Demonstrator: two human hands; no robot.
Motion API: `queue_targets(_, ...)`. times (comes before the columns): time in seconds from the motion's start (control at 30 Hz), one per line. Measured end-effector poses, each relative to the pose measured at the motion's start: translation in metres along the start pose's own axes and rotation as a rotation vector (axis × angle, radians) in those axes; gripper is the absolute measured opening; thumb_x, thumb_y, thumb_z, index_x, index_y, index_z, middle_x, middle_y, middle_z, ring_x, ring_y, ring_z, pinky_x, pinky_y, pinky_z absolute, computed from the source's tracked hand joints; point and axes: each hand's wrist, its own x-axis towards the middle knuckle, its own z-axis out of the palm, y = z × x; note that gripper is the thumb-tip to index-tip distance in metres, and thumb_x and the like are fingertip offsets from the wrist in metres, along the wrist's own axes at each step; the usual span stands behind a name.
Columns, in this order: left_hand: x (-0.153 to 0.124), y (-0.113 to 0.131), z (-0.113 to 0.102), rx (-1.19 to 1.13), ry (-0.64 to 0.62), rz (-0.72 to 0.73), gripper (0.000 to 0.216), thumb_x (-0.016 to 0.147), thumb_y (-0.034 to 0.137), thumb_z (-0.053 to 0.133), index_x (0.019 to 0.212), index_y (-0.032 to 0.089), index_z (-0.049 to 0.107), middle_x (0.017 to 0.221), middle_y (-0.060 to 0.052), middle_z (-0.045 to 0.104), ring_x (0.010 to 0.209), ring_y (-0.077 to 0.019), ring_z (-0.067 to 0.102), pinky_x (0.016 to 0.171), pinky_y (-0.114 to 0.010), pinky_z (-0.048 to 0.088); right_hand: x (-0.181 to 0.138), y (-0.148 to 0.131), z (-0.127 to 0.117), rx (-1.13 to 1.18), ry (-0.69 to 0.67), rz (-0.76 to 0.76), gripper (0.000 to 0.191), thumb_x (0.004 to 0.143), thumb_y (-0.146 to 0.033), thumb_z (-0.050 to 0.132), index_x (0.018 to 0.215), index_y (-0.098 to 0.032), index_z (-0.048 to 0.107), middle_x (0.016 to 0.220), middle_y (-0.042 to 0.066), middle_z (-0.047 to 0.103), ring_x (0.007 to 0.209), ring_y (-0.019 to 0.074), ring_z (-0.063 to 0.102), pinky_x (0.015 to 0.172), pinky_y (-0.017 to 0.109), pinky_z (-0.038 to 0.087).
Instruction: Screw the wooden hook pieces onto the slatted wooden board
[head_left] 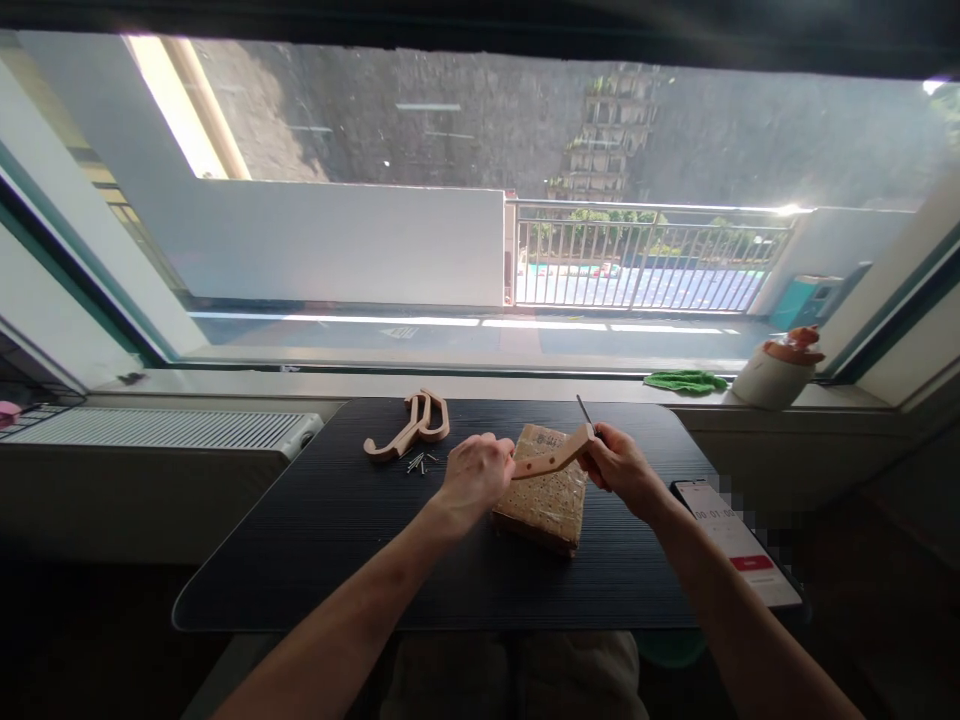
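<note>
My left hand [480,468] is closed around one end of a curved, light wooden piece [551,462] with dark round holes along it. The piece is held above a taped brown cardboard box [541,510]. At its other end is my right hand [616,462], fingers closed on a thin metal rod [584,408] that sticks up past the wood. Whether the rod is a hex key or another tool I cannot tell. To the left on the table lie more curved wooden parts [397,440] and several small screws [421,464].
The dark table [315,560] stands against a windowsill [480,388]. A phone showing a timer [731,540] lies at its right edge. On the sill are a green cloth [686,381] and a pale jar [772,378]. A white radiator [172,430] is at the left.
</note>
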Motion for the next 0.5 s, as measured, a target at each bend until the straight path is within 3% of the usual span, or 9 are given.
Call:
queue_targets(0.1, -0.005, 0.009, 0.008, 0.048, -0.008, 0.031, 0.025, 0.082, 0.029, 0.040, 0.079, 0.018, 0.062, 0.077, -0.008, 0.060, 0.075, -0.0189, 0.054, 0.066, -0.028, 0.036, -0.004, -0.009, -0.008, -0.139, 0.033, -0.041, 0.020, 0.074, -0.036, 0.050, 0.073, -0.016, 0.053, 0.049, -0.006, 0.042, 0.039, 0.0050, 0.034, 0.035, 0.017, 0.026)
queue_targets(0.3, -0.007, 0.007, 0.007, 0.042, -0.038, 0.027, 0.021, 0.081, 0.025, 0.042, 0.075, 0.017, 0.060, 0.080, -0.007, 0.059, 0.081, -0.0191, 0.054, 0.069, -0.028, 0.037, -0.013, -0.028, -0.018, -0.250, 0.291, -0.139, 0.027, 0.072, -0.038, 0.054, 0.082, -0.014, 0.062, 0.057, -0.001, 0.050, 0.048, 0.0085, 0.042, 0.041, 0.020, 0.034)
queue_targets(0.4, -0.009, 0.007, 0.007, -0.021, -0.055, -0.008, 0.020, 0.077, 0.035, 0.049, 0.076, 0.018, 0.061, 0.081, -0.006, 0.059, 0.082, -0.0204, 0.055, 0.070, -0.028, 0.038, -0.017, -0.030, -0.001, -0.299, 0.203, -0.132, 0.024, 0.071, -0.034, 0.054, 0.084, -0.016, 0.064, 0.056, -0.002, 0.051, 0.048, 0.0092, 0.044, 0.044, 0.020, 0.037)
queue_targets(0.5, -0.012, -0.003, 0.007, -0.199, -0.105, -0.019, 0.034, 0.067, 0.047, 0.059, 0.090, 0.022, 0.061, 0.085, -0.004, 0.059, 0.079, -0.0202, 0.056, 0.068, -0.027, 0.040, -0.018, -0.016, 0.022, -0.363, 0.033, -0.122, 0.022, 0.071, -0.029, 0.052, 0.085, -0.018, 0.064, 0.055, -0.002, 0.052, 0.048, 0.0098, 0.048, 0.045, 0.020, 0.037)
